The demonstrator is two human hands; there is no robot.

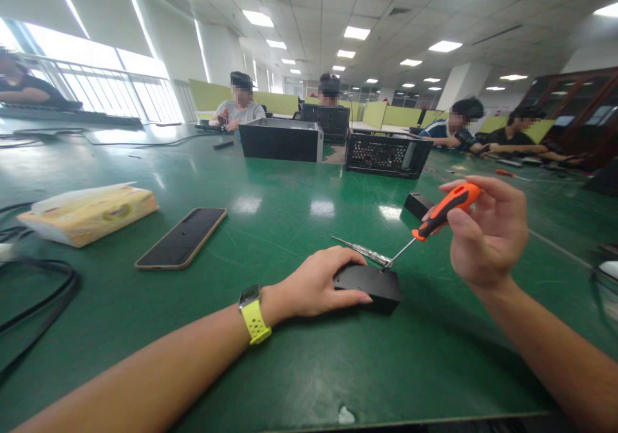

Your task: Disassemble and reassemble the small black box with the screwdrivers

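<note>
On the green tabletop [290,368]: orange-and-black screwdriver [449,211] meets black box [379,280]

Long axis running left to right, the black box lies between the hands. Nearer is the left hand [316,285], half open and gripping its left end, thumb in front! Up on the right, the right hand [497,240] has loosely curled fingers around the screwdriver handle; the shaft slants down leftward to the box's far right top. Just behind: a slim metal tool [362,250]. How the tip seats is too small to tell. Left-hand fingers cover the box's left end; right fingertips partly mask a second black block [416,204].
</note>
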